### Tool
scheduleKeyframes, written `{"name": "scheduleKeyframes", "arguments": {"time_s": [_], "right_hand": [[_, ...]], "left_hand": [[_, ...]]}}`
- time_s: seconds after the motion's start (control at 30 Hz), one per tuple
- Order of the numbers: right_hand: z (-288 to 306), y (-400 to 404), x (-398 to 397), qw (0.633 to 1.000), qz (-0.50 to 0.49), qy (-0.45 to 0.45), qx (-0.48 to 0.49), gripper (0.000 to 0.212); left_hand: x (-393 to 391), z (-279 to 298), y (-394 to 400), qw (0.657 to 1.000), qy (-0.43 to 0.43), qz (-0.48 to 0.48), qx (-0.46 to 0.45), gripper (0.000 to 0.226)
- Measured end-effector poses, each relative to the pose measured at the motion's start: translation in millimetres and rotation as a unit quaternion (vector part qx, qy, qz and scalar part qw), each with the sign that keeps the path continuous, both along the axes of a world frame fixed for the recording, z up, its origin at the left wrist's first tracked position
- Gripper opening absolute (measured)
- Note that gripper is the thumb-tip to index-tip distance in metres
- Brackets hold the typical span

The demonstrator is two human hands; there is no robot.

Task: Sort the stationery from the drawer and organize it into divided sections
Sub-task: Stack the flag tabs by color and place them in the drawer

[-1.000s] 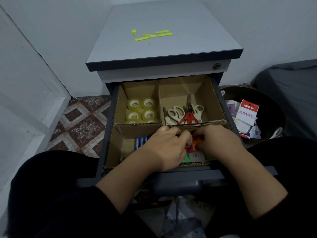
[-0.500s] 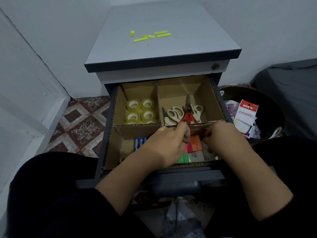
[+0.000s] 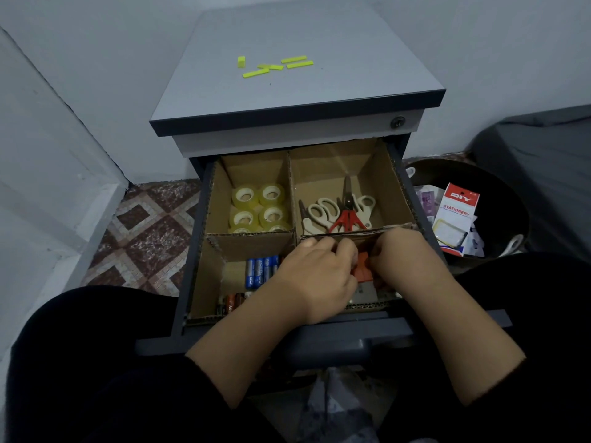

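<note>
A grey cabinet (image 3: 297, 59) with a smooth flat top and a dark front edge fills the upper middle of the frame, standing against a plain pale wall beside a floor of red-and-cream patterned tiles (image 3: 147, 231) at the left. Its open drawer (image 3: 192, 251) juts toward the bottom of the frame and holds a brown corrugated cardboard divider (image 3: 289, 187) that splits it into four sections. At the right of the frame a round dark bin (image 3: 499, 187) holds a red-and-white stationery packet (image 3: 455, 215). In the upper left section stand glossy clear rolls of tape (image 3: 258, 204), packed close together; the upper right section holds several pairs of scissors (image 3: 339, 212), most with cream loop handles and one with red handles. In the lower left section lie slim cylindrical batteries (image 3: 260, 270), blue ones above and dark brownish ones below. Both hands are over the lower right section, close together. The left hand (image 3: 316, 276) has its fingers curled downward beside a small stack of orange sticky notes (image 3: 363, 268), and the right hand (image 3: 406, 260) has its fingers curled in against the other side of the stack; whether either truly pinches it cannot be told, since the fingertips are hidden. On the cabinet top, in the upper middle of the frame, lie small bright yellow-green strips (image 3: 275, 66), scattered loosely.
</note>
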State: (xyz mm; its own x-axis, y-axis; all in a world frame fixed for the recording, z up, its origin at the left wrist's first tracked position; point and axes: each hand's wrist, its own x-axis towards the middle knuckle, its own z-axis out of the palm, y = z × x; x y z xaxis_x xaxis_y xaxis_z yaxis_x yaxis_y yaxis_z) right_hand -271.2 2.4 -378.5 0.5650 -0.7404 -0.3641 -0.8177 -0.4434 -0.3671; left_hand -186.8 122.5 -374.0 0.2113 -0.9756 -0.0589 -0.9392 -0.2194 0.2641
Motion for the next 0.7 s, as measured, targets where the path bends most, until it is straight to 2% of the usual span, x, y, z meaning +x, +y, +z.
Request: {"name": "scheduleKeyframes", "arguments": {"time_s": [0.1,0.17,0.33,0.57,0.7], "right_hand": [[1.9,-0.7,0.0,1.000,0.005,0.018,0.013,0.013],[2.0,0.0,-0.9,1.000,0.015,0.013,-0.014,0.013],[2.8,0.4,-0.2,0.999,0.016,0.029,-0.017,0.013],[-1.1,0.2,-0.3,0.999,0.011,0.014,-0.026,0.013],[-0.7,0.5,-0.1,1.000,0.014,0.011,-0.021,0.013]], "left_hand": [[-0.4,0.8,0.1,1.000,-0.015,-0.011,0.009,0.027],[-0.4,0.9,0.2,1.000,-0.017,-0.013,0.007,0.026],[0.3,0.8,-0.1,1.000,0.007,-0.002,0.004,0.027],[-0.3,1.4,-0.7,0.999,-0.028,-0.017,0.019,0.029],[-0.4,1.1,0.0,1.000,-0.016,-0.014,0.020,0.030]]}}
